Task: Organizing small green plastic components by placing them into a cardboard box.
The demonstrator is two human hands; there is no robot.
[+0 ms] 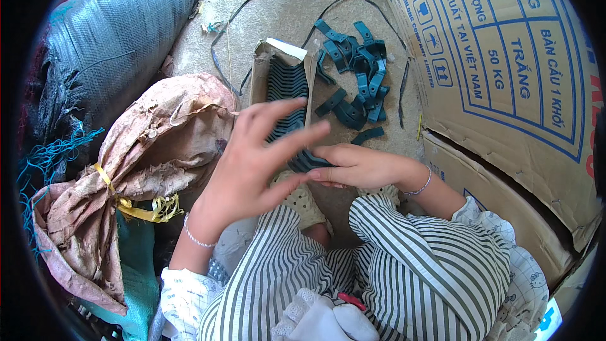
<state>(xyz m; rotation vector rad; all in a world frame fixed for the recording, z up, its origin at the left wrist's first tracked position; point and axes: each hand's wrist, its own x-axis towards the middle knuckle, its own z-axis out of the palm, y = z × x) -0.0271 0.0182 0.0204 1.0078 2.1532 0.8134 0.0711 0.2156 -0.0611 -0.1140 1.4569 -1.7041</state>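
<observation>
A narrow open cardboard box [310, 90] lies before me, packed with a row of curved dark green brackets [286, 80] nested against each other. My left hand [251, 161] hovers over the near part of this row, fingers spread and blurred, with nothing visible in it. At the near end of the box, my right hand [364, 166] pinches the end of dark green brackets [307, 162] between thumb and fingers; how many it holds is hidden. To the right of the box, a loose heap of similar brackets [364, 64] with holes is scattered on the floor.
A large printed carton [492, 57] walls off the right side, above another carton [478, 180]. On the left stand a silvery woven sack [118, 23] and a stained cloth sack [165, 137] tied with yellow strap. Black strapping [222, 33] curls across the concrete floor [265, 14].
</observation>
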